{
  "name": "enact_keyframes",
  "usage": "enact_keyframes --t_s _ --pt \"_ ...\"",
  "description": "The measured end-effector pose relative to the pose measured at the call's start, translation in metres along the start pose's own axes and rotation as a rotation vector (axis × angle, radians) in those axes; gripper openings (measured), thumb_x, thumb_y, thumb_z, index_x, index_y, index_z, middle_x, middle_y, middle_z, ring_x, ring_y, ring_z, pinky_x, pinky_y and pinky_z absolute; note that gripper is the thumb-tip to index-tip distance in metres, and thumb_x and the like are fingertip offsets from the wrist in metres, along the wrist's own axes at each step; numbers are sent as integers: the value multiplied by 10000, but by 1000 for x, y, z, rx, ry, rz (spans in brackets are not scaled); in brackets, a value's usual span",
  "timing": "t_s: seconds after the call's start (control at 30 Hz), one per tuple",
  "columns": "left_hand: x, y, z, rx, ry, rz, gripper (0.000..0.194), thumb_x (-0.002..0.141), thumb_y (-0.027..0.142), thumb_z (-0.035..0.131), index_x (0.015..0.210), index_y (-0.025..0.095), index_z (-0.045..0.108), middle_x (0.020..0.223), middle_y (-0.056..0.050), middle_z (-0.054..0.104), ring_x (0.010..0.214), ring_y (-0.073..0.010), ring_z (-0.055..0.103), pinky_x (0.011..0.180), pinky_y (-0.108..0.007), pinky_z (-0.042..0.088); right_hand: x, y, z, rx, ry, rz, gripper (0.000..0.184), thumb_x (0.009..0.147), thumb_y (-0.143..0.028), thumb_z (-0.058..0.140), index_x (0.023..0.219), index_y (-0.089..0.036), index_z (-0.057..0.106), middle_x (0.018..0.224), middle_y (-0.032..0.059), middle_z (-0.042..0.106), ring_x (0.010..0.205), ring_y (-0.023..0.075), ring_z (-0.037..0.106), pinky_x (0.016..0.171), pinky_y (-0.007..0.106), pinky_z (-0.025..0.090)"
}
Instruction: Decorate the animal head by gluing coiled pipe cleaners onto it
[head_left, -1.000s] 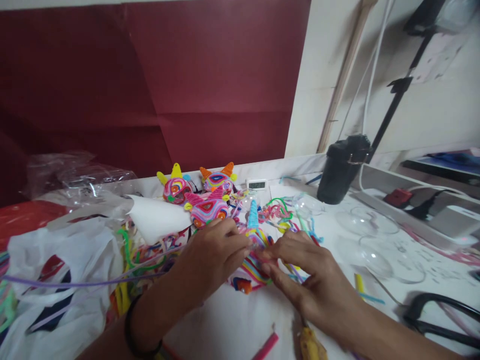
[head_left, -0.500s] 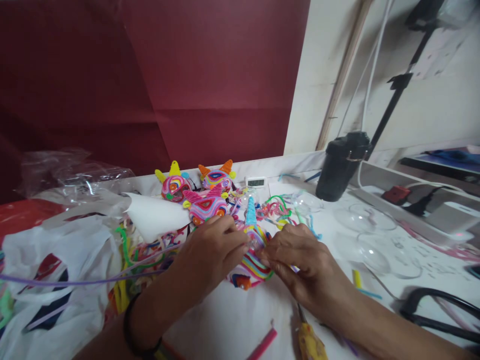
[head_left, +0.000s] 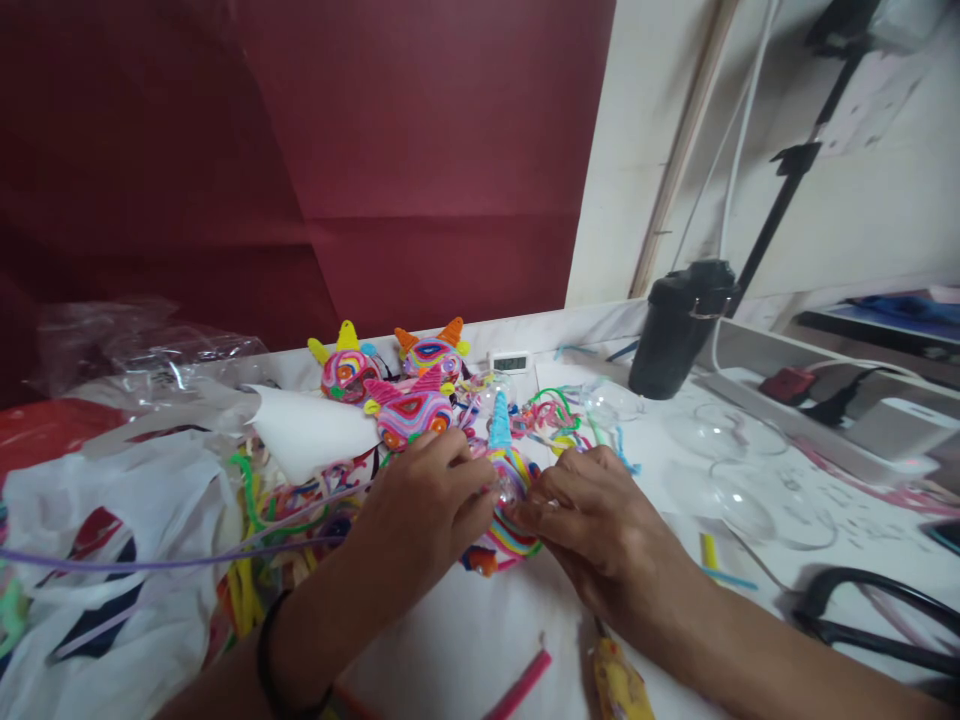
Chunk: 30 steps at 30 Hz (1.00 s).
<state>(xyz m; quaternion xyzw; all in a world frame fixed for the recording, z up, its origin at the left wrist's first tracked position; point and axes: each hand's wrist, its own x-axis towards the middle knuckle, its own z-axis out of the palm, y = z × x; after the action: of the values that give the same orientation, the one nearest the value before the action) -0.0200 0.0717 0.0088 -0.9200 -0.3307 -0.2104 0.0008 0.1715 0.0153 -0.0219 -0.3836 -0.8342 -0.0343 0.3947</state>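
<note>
Between my hands on the white table sits a striped pipe-cleaner ornament (head_left: 512, 540) with a light-blue horn (head_left: 500, 422) and a dark-and-orange eye at its near side. My left hand (head_left: 431, 505) has its fingers curled against the ornament's left side, gripping it. At its right side my right hand (head_left: 596, 510) is closed, thumb and fingertips pinched over the striped surface; whatever lies inside the pinch is hidden. Just behind stand similar horned ornaments: one with pink horns (head_left: 411, 415), one with yellow horns (head_left: 349, 370) and one with orange horns (head_left: 433, 358).
Clear plastic half-domes (head_left: 742, 505) lie on the right, near black-handled scissors (head_left: 832, 620). A pink stick (head_left: 521, 685) and a yellow-handled tool (head_left: 619, 680) are in front. A black cup (head_left: 679, 335) stands behind; a white plastic bag (head_left: 165, 510) and loose pipe cleaners (head_left: 247, 590) spread leftward.
My right hand's fingers have drawn into a tighter pinch at the ornament's right side. My left hand stays in place on it. The view has shifted slightly.
</note>
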Motion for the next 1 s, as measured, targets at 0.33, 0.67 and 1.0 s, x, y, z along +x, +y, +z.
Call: enact_keyframes --t_s 0.33,0.67,1.0 --pt "0 -4 0 -43 13 13 126 926 230 545 860 201 648 860 -18 544 823 -181 543 761 -312 453 -13 8 -5 247 -63 339 125 867 -99 584 923 -207 556 882 23 589 851 205 540 756 339 389" --pt "0 -6 2 -49 32 36 107 918 214 551 866 204 645 873 -18 548 826 -178 547 782 -318 457 -12 11 -10 227 -222 240 135 967 -150 448 864 -199 520 861 40 564 802 184 535 715 300 426" --pt "3 -4 -1 -20 22 25 133 921 230 548 828 201 638 848 -16 531 807 -176 540 736 -298 443 15 27 -33 215 -311 -6 247 946 -35 438 917 -157 651 823 47 618 770 145 576 673 242 413"
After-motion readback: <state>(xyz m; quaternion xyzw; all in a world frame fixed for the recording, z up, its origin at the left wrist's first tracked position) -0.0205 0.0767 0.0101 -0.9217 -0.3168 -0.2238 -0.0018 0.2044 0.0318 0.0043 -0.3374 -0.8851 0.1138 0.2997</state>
